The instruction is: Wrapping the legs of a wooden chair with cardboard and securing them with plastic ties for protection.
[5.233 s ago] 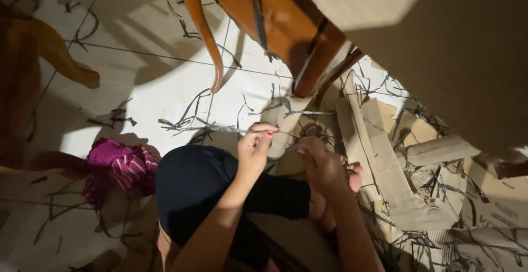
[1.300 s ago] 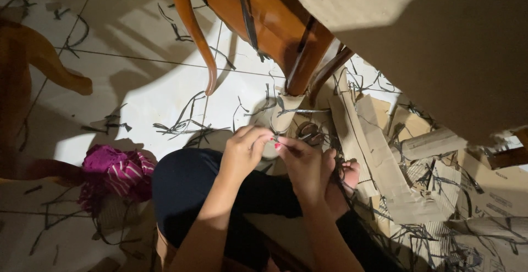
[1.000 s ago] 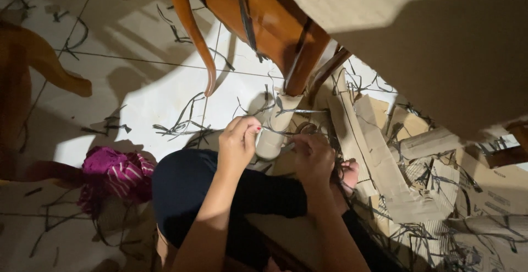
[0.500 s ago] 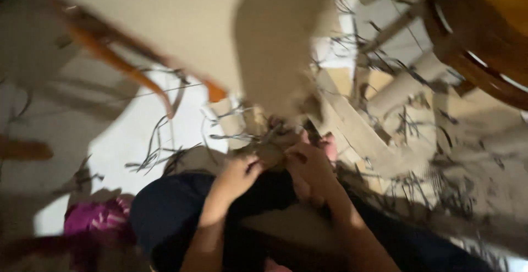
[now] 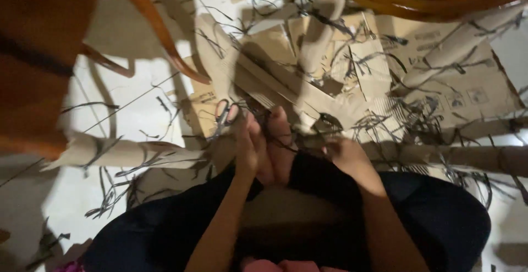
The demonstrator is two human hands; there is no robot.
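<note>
1. My left hand [image 5: 246, 152] reaches forward over my dark-trousered knee [image 5: 165, 233]; its grip is loosely spread, fingers stretched out and holding nothing that I can make out.
2. Just beyond the fingertips of that grip, a little to the left, a pair of scissors [image 5: 223, 117] lies on the floor, its dark loop handles nearest to me. The fingers are close to it, but the blur keeps me from saying whether they touch.
3. A bare foot [image 5: 275, 148] lies just right of my left grip, pressed against that hand.
4. My right hand [image 5: 344, 154] sits to the right of the foot, low over the cardboard. Its fingers curl down into shadow, so I cannot tell whether this grip is shut on anything.
5. Ahead of both grips, flat cardboard pieces [image 5: 308, 90] lie heaped on the floor, strewn with thin dark strips [image 5: 379, 121].
6. A rolled cardboard tube [image 5: 126, 154] lies left of my left grip; a longer one [image 5: 462, 156] runs off to the right of my right grip.
7. Far ahead and to the left, a curved wooden chair leg [image 5: 159, 35] crosses over the white tiled floor [image 5: 132, 112].
</note>
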